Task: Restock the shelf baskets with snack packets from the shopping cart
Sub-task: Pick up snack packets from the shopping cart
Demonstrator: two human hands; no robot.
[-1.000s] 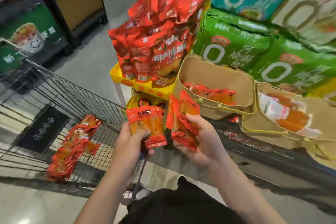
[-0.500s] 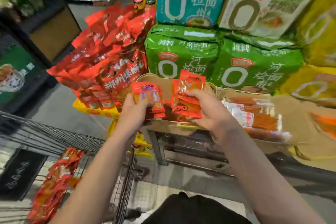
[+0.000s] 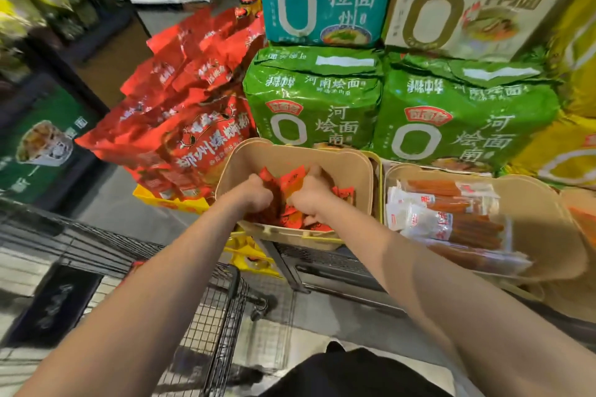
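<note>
Here both hands are inside the tan basket on the shelf. The left hand has its fingers curled down around red snack packets, and the right hand also grips packets with curled fingers; the fingertips are hidden among the packets. More of the same red packets lie in the basket around the hands. Just beside it, to the right, a second basket holds long sausage sticks. Green noodle bags stand behind the baskets. The wire shopping cart is below the left forearm.
</note>
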